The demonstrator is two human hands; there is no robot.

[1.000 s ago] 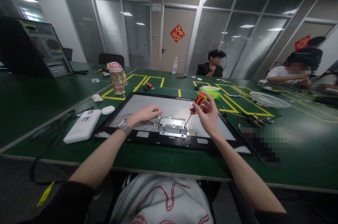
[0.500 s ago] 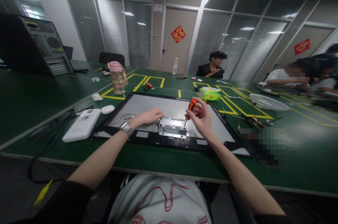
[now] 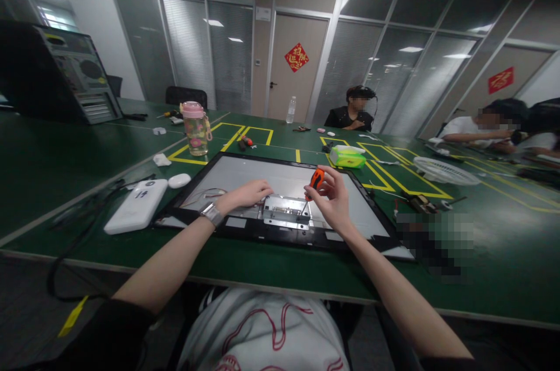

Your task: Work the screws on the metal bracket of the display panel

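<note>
A flat display panel [image 3: 256,168] with a black frame lies on the green table before me. On its near part sits a silver metal bracket [image 3: 280,206]. My right hand [image 3: 335,199] is closed around the orange and black handle of a screwdriver [image 3: 315,179]. The shaft points down, its tip at the right end of the bracket; whether it sits on a screw is too small to tell. My left hand [image 3: 245,195] lies on the panel at the bracket's left end, fingers stretched out and partly hidden. Thin cables [image 3: 205,196] run out beside it.
To the left are a white power bank [image 3: 136,207], a white oval case [image 3: 179,181] and a pink-lidded bottle [image 3: 195,129]. Beyond the panel is a green packet [image 3: 347,156]. A white oval basket [image 3: 445,171] stands at right. Other people sit across the table.
The screwdriver handle has tilted slightly and shifted a little left and down in my right hand. My left hand stays in place.
</note>
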